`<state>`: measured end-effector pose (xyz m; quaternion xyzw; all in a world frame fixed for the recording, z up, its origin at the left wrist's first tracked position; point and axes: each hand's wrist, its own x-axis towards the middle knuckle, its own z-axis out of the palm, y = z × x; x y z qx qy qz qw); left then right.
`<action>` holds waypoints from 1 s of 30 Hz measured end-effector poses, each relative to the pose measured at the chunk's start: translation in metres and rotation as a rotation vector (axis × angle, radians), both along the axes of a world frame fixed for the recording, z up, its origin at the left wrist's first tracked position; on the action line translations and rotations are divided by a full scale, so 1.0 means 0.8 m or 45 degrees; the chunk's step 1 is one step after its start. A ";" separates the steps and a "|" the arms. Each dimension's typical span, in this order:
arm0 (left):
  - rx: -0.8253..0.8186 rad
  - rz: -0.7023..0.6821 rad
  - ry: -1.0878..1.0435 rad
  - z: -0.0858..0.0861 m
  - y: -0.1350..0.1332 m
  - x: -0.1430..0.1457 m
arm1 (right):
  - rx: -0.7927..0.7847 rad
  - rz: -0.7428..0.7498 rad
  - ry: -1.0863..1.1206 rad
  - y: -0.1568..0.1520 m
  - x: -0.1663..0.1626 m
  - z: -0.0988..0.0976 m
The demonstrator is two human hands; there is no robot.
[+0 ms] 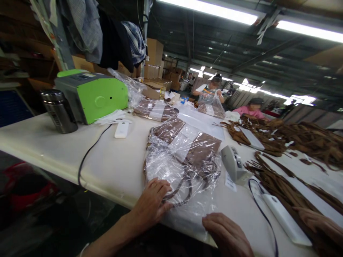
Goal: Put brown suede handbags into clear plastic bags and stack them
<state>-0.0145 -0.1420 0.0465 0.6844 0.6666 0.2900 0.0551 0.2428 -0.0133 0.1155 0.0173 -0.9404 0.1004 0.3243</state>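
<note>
A clear plastic bag [184, 157] holding a brown bag with straps lies on the white table [118, 160] in front of me. My left hand [152, 203] rests flat on the bag's near left corner, fingers spread. My right hand [227, 233] lies palm down at the bag's near right edge by the table's front, fingers together and nothing in it.
A green machine [92, 94] and a steel flask [59, 110] stand at the left, with a black cable [88, 157] running off the edge. A grey tape dispenser [234, 164], a white device [284, 217] and heaps of brown straps [289, 135] lie right. Two people work at the far end.
</note>
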 end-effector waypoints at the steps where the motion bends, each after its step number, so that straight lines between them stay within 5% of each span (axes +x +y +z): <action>1: 0.018 -0.058 0.015 -0.001 -0.010 -0.003 | -0.010 0.019 -0.006 -0.002 0.000 -0.002; 5: 0.014 -0.042 0.111 -0.008 -0.022 0.000 | 0.027 0.120 -0.042 -0.010 -0.009 0.001; 10: 0.013 0.080 0.097 -0.013 0.012 0.026 | -0.023 0.040 0.050 -0.020 -0.010 0.009; 15: 0.069 -0.018 0.155 0.000 0.027 0.043 | -0.102 -0.059 0.123 -0.024 0.002 0.006; 23: 0.319 0.058 0.267 -0.022 -0.031 -0.008 | -0.167 -0.122 0.113 -0.024 0.006 0.003; 27: 0.377 0.001 0.214 -0.006 -0.050 -0.020 | -0.184 -0.180 0.164 -0.024 0.004 0.002; 30: 0.306 -0.169 0.196 0.015 -0.032 -0.006 | -0.191 -0.174 0.157 -0.023 0.004 0.003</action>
